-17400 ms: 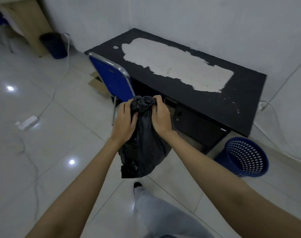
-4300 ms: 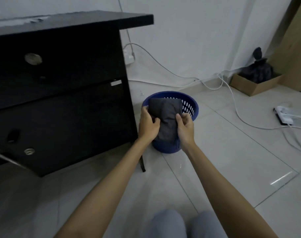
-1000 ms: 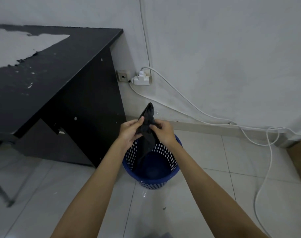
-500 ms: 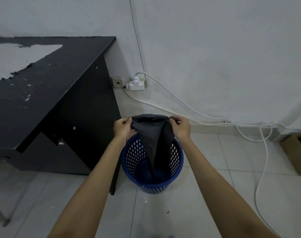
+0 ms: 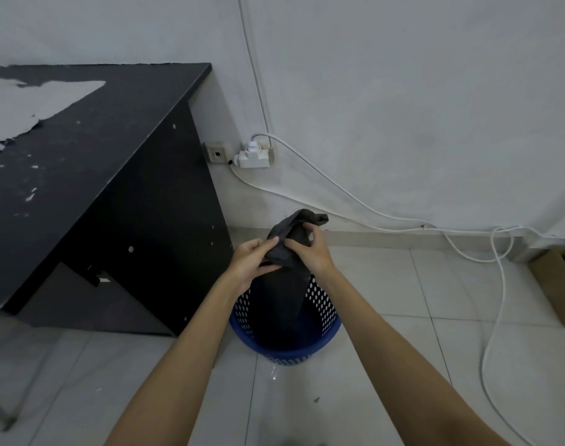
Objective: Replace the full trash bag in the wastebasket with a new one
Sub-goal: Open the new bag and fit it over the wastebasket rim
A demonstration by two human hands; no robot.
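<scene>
A blue perforated wastebasket point(image 5: 323, 320) stands on the tiled floor just right of the black desk. A new black trash bag point(image 5: 284, 284) hangs from my hands down into the basket, its top bunched and poking up above my fingers. My left hand point(image 5: 250, 262) pinches the bag's bunched top from the left. My right hand point(image 5: 310, 252) grips the same bunched top from the right. Both hands sit close together above the basket's far rim. The bag's lower end is hidden inside the basket.
The black desk point(image 5: 81, 175) with peeled white patches fills the left side. A wall socket with a white adapter point(image 5: 253, 157) sits low on the wall; white cables point(image 5: 493, 284) trail along the floor at right. A cardboard box point(image 5: 558, 284) is at the right edge.
Half a second ago my hands held the bag's mouth stretched wide apart over the basket. Now they have come together and the bag's top is bunched between them.
</scene>
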